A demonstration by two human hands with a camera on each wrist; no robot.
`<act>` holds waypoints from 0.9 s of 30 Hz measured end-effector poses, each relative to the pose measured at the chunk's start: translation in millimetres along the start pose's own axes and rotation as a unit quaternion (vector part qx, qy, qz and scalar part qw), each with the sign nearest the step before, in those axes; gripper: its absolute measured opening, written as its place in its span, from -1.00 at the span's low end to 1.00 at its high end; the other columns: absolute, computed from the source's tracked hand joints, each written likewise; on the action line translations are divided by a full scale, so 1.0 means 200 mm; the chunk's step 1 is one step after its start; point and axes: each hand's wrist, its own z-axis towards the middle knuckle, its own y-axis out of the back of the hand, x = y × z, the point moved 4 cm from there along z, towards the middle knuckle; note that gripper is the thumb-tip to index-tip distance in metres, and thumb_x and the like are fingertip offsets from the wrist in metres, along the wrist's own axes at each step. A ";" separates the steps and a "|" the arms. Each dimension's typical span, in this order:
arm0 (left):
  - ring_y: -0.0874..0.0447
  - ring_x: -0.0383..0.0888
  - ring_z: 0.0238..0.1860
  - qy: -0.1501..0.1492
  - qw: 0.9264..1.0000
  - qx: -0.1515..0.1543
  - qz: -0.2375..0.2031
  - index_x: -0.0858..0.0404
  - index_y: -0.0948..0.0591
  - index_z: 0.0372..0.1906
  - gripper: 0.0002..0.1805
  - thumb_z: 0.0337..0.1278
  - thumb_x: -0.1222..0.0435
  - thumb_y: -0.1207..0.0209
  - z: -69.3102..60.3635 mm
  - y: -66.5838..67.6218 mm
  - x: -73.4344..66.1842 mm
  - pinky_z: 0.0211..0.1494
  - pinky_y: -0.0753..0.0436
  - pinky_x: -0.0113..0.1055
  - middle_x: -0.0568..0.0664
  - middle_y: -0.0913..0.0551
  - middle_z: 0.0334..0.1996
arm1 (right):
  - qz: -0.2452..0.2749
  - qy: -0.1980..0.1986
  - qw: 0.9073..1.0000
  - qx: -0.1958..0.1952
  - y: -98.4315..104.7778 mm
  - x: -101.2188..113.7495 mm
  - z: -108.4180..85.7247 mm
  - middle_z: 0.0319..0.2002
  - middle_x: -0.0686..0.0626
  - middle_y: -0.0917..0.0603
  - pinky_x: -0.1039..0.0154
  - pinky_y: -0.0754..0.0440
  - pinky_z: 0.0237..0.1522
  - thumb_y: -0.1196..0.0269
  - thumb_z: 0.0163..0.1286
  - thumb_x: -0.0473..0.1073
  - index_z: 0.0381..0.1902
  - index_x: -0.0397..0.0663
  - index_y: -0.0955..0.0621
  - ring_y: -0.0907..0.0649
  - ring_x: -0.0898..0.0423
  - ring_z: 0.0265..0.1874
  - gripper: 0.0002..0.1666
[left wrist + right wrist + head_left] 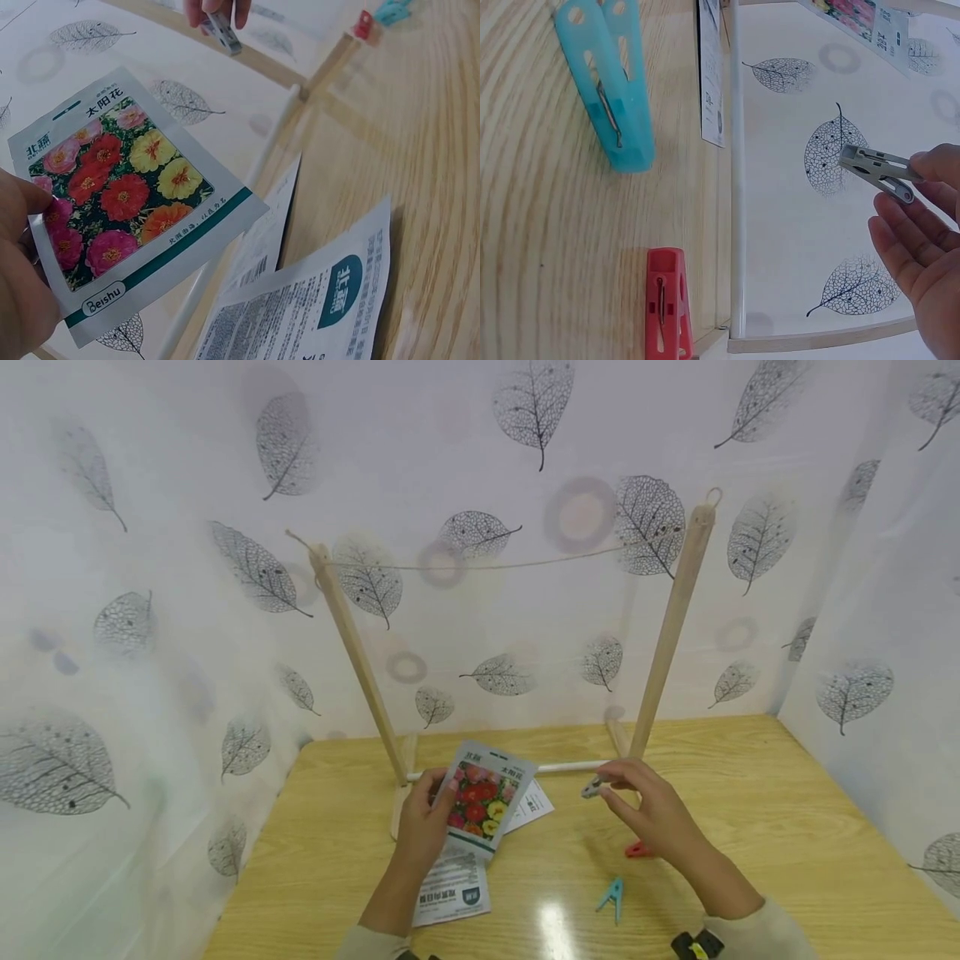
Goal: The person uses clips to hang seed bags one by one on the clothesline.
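Note:
My left hand [425, 817] pinches the left edge of a seed packet [482, 800] printed with red, pink and yellow flowers, held up above the table. In the right wrist view, my right hand [930, 225] holds a grey clothespin [879, 172] between thumb and fingers, its nose pointing away from the palm. Below that hand lie a red clothespin [639, 849] and a turquoise clothespin [612, 898] on the table. Under the held packet, two more packets lie partly covered: one with a dark green logo [300, 315] and a whiter one [262, 229] behind it.
A wooden frame stands behind the hands, with a left post [358, 660] and a right post [672, 627]. A thin string [480, 567] runs between their tops and a white rod [573, 767] joins them low down. Leaf-patterned sheeting [517, 618] surrounds the wooden table [750, 793].

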 end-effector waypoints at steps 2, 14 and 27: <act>-0.59 -0.15 -0.18 0.001 1.000 -0.001 -0.005 0.12 -0.58 0.11 -0.71 0.47 0.08 -0.11 0.00 0.00 -0.01 -0.17 -0.67 -0.39 0.05 -0.66 -0.06 | 0.000 0.000 1.000 0.001 0.00 0.01 0.00 0.00 0.05 -0.67 0.30 -0.70 -0.02 -0.40 0.27 -0.36 0.05 0.01 -0.64 -0.69 0.13 -0.10 -0.59; -0.59 -0.15 -0.20 0.001 1.000 -0.013 -0.021 0.13 -0.58 0.11 -0.71 0.47 0.08 -0.12 0.00 -0.01 0.00 -0.21 -0.67 -0.40 0.07 -0.66 -0.06 | -0.005 0.009 1.000 -0.005 0.03 0.02 0.02 0.02 0.05 -0.67 0.43 -0.64 0.02 -0.41 0.25 -0.36 0.06 -0.06 -0.64 -0.67 0.15 -0.07 -0.59; -0.61 -0.21 -0.24 -0.016 0.999 -0.039 -0.028 0.24 -0.58 0.09 -0.71 0.47 0.15 -0.13 0.00 0.02 -0.01 -0.25 -0.68 -0.39 0.14 -0.67 -0.08 | -0.011 0.007 1.000 -0.011 0.06 0.05 0.06 0.00 0.08 -0.68 0.36 -0.67 -0.01 -0.42 0.24 -0.37 0.04 -0.01 -0.65 -0.69 0.15 -0.10 -0.59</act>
